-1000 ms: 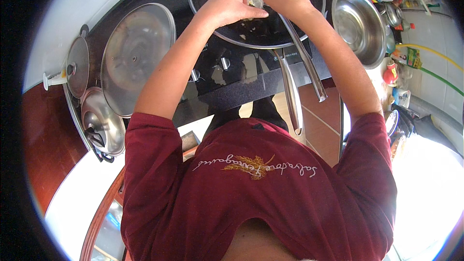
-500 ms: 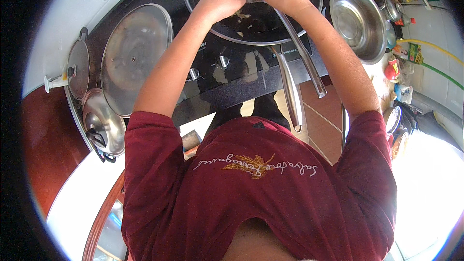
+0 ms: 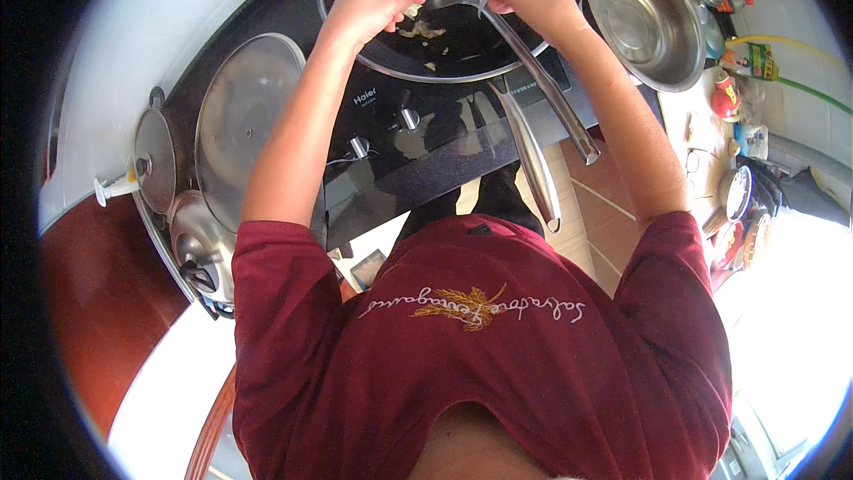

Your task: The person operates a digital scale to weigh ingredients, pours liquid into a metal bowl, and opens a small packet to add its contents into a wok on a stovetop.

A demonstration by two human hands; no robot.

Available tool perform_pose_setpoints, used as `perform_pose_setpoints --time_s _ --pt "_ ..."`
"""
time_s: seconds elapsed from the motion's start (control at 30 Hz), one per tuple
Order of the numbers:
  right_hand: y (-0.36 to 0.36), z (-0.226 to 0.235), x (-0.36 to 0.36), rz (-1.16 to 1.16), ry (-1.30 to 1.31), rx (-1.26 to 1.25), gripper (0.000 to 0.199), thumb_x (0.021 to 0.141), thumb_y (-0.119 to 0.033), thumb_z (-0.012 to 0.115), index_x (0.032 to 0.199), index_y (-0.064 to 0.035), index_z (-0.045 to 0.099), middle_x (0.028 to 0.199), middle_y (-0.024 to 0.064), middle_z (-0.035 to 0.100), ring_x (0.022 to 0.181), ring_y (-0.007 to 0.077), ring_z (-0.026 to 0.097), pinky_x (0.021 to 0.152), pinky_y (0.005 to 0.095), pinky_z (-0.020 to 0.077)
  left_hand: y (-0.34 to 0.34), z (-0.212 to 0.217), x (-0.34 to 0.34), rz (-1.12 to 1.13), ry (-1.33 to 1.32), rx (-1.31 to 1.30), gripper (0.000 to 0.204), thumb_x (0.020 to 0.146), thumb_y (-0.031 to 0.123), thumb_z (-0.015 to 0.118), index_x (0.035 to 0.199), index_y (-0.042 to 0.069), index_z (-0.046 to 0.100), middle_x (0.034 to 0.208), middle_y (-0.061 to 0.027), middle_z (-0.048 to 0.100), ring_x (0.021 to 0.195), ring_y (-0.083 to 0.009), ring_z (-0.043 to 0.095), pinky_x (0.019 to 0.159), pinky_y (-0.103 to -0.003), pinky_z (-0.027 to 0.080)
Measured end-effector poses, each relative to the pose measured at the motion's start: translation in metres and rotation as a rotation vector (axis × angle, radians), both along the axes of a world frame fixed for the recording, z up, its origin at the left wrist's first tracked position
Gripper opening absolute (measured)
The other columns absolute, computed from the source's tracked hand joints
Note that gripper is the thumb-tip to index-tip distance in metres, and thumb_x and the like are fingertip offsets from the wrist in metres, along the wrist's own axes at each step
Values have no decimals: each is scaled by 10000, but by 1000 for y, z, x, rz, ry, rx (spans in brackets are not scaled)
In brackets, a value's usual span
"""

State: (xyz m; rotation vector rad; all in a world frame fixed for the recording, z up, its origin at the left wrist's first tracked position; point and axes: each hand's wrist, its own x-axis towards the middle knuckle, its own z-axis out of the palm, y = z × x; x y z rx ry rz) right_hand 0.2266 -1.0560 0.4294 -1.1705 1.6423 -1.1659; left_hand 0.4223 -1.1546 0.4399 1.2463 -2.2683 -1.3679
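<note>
Over the dark wok (image 3: 391,71), my left hand (image 3: 366,11) pinches a small pale food piece (image 3: 412,11) between thumb and fingertips. Across from it, my right hand (image 3: 526,2) is closed in a pinch, with a thin translucent scrap (image 3: 482,5) at its fingertips; its kind is unclear. Beneath the right hand, a metal spatula or ladle (image 3: 538,71) leans in the wok, its handle over the near rim. Several pale food bits (image 3: 421,31) lie on the wok's bottom. The wok's metal handle (image 3: 531,160) points toward me.
The wok stands on a black cooktop (image 3: 382,160) with two knobs. To the left are a large lid (image 3: 244,116), a smaller lidded pot (image 3: 155,160) and a shiny lidded pan (image 3: 200,231). A steel basin (image 3: 644,22) stands at right, near bottles and a red jar (image 3: 725,98).
My hands were together over the wok and have moved apart, left hand leftward. The pale piece now shows in the left fingers, the translucent scrap at the right. The view has shifted slightly.
</note>
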Motion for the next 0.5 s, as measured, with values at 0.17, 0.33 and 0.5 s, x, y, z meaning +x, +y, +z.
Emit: perform_pose_setpoints --time_s 0.17,0.33,0.5 --pt "13 -2 -14 -27 0 21 271 770 -231 656 834 32 652 651 27 593 592 60 541 577 186 445 1 3 -19 -10 -58 -4 139 774 123 592 857 46 673 667 -2 589 552 -49 496 460 -189 379" --pt "29 -2 -29 -52 -22 35 264 771 -239 658 833 18 658 656 26 598 594 68 545 586 196 453 -2 0 -37 -84 -42 -40 137 780 78 589 896 55 658 634 4 549 463 -22 405 401 -161 261" --pt "37 4 -33 -90 -89 34 264 772 -239 659 848 15 657 677 29 601 615 66 547 600 200 454 4 16 -42 65 13 258 113 769 37 544 858 34 613 614 14 493 437 -8 337 374 -158 206"
